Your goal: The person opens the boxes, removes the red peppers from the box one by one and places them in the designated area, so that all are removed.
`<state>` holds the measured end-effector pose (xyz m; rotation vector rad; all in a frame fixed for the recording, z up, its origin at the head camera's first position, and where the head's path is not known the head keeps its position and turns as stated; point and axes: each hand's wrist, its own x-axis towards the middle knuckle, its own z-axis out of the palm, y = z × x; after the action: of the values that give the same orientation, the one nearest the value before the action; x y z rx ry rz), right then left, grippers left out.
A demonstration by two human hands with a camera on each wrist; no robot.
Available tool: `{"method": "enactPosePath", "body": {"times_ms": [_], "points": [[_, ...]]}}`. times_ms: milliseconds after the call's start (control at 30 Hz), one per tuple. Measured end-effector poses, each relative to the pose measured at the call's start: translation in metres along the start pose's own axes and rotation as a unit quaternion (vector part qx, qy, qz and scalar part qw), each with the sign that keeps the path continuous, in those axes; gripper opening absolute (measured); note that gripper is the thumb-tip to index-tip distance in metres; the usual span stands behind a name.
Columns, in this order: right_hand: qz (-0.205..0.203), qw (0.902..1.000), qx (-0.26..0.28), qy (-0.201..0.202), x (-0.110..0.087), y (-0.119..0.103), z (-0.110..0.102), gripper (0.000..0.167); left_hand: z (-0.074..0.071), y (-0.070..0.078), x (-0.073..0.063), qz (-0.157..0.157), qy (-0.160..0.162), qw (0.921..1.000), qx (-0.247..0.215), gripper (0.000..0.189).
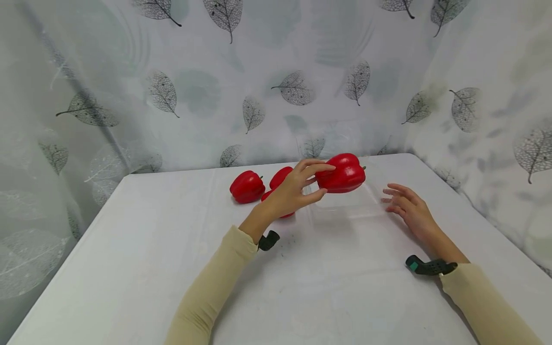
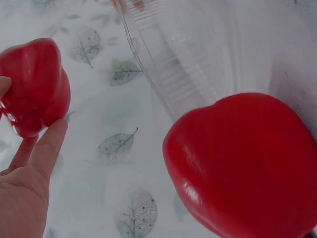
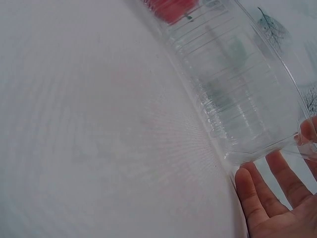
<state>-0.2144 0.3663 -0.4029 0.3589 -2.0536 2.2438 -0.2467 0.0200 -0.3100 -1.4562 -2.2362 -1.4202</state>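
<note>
In the head view my left hand [image 1: 295,189] pinches a red bell pepper [image 1: 343,175] between thumb and fingers, stem end toward the right. The pepper overlaps a clear plastic container [image 1: 345,209]; the left wrist view shows the held pepper [image 2: 37,84] beside my fingertips, with the container's rim [image 2: 148,82] beyond. At the container's right end is my right hand [image 1: 409,211], fingers spread and slightly bent, holding nothing. The right wrist view puts its fingertips [image 3: 245,178] right at the container's end wall [image 3: 262,151].
Left of the container, more red bell peppers sit on the white table [image 1: 142,249]: one at the left [image 1: 247,187], one behind [image 1: 280,177], and one mostly hidden by my left hand. A leaf-patterned curtain [image 1: 194,96] hangs behind the table and along its sides.
</note>
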Motion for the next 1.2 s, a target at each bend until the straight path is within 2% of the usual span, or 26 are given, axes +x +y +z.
{"method": "enactPosePath", "body": {"times_ms": [233,533,900,1200], "points": [[-0.011,0.9999,0.008,-0.009,0.000,0.001,-0.001,0.032,-0.008,-0.002,-0.005,-0.005,0.001,0.9999,0.014,0.052],[-0.029,0.9989,0.027,-0.024,-0.001,0.003,-0.001,0.034,-0.023,-0.004,-0.016,-0.031,0.016,0.9987,0.039,0.053],[-0.029,0.9990,0.029,-0.017,0.000,0.000,-0.002,0.032,-0.038,-0.008,-0.029,-0.044,0.021,0.9984,0.027,0.051],[-0.030,0.9986,0.039,-0.021,-0.001,0.000,0.000,0.032,-0.047,-0.008,-0.040,-0.055,0.026,0.9969,0.051,0.054]]}}
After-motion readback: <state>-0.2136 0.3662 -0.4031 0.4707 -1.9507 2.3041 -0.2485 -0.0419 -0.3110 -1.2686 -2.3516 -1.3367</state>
